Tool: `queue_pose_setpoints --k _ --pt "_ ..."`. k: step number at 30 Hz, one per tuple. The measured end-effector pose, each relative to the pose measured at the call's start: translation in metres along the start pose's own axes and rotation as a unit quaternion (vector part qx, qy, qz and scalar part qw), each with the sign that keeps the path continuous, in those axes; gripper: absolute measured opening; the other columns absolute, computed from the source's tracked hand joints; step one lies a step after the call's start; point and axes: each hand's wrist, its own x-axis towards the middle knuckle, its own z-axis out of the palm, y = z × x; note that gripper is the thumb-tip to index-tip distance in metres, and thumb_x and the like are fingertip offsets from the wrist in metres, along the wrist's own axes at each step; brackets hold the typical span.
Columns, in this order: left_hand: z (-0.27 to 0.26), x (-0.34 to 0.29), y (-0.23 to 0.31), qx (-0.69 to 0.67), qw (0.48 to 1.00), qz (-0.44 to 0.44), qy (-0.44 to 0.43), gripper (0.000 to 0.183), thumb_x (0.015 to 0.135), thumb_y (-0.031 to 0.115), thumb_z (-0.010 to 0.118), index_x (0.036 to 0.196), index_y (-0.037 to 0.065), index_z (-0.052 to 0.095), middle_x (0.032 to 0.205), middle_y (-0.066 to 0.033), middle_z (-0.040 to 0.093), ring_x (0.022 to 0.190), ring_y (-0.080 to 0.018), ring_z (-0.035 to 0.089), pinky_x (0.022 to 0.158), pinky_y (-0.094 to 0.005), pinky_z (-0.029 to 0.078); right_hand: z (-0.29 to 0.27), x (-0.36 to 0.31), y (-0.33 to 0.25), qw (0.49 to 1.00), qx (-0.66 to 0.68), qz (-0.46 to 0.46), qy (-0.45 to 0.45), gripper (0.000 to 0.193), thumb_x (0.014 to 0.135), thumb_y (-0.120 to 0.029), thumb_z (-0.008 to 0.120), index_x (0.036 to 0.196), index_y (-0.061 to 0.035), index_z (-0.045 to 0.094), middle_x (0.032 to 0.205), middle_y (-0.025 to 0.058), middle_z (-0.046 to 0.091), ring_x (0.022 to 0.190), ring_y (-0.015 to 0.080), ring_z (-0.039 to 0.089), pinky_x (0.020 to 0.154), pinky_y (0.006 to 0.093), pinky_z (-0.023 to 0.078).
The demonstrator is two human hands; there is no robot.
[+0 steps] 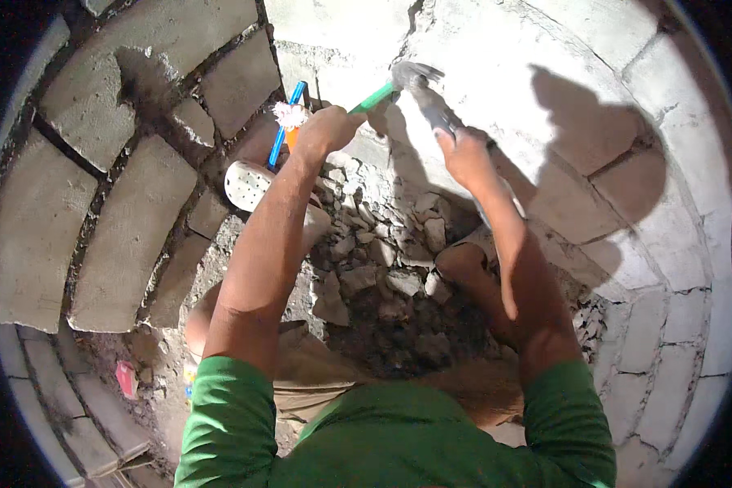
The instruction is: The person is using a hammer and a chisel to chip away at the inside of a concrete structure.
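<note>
My left hand (329, 132) is closed around a green rod-shaped tool (372, 98), which slants up to the right. Its far end meets the dark metal head of a claw hammer (416, 75). My right hand (466, 157) grips the hammer's dark handle, below the head. Whether the rod and the head touch or only overlap in view, I cannot tell. Just left of my left hand are a blue rod (278, 145), an orange piece (292, 137) and a pinkish-white fluffy bit (286, 115). The lower end of the green tool is hidden by my hand.
Broken stone (382, 252) is heaped between my bent legs. A white perforated shoe (248, 185) is at the left, beside large stone slabs (130, 232) with dark gaps. Brightly lit pale stonework (496, 57) lies ahead, bearing shadows. A pink-red item (127, 379) lies at the lower left.
</note>
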Motion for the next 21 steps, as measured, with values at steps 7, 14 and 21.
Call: queue_pose_setpoints --k 7,14,21 --pt "0.191 -0.15 0.062 -0.276 0.936 -0.125 0.178 0.044 0.099 0.041 0.053 0.106 0.0 0.065 0.078 -0.0268 0.065 0.069 -0.047 0.062 0.062 -0.0506 0.05 0.054 -0.093 0.082 0.981 0.161 0.096 -0.051 0.058 0.098 -0.048 0.047 0.096 0.0069 0.064 0.087 0.031 0.065 0.089 0.0485 0.063 0.078 0.0528 0.048" --pt "0.224 -0.142 0.059 -0.389 0.884 -0.125 0.228 0.051 0.103 0.041 0.048 0.093 -0.007 0.062 0.073 -0.0281 0.058 0.065 -0.0399 0.054 0.063 -0.0477 0.045 0.108 -0.172 0.15 0.979 0.193 -0.034 -0.056 0.039 0.1 -0.035 0.053 0.092 0.0016 0.065 0.068 0.008 0.057 0.064 0.0223 0.058 0.06 0.0349 0.046" --pt "0.1 -0.076 0.042 -0.311 0.929 -0.152 0.132 0.063 0.1 0.054 0.044 0.095 -0.006 0.065 0.087 -0.0333 0.065 0.086 -0.0502 0.063 0.077 -0.0534 0.048 0.041 -0.139 0.093 0.878 0.414 0.22 -0.099 0.04 0.1 -0.044 0.052 0.094 -0.0043 0.058 0.06 0.0004 0.048 0.049 0.0106 0.045 0.044 0.0283 0.036"
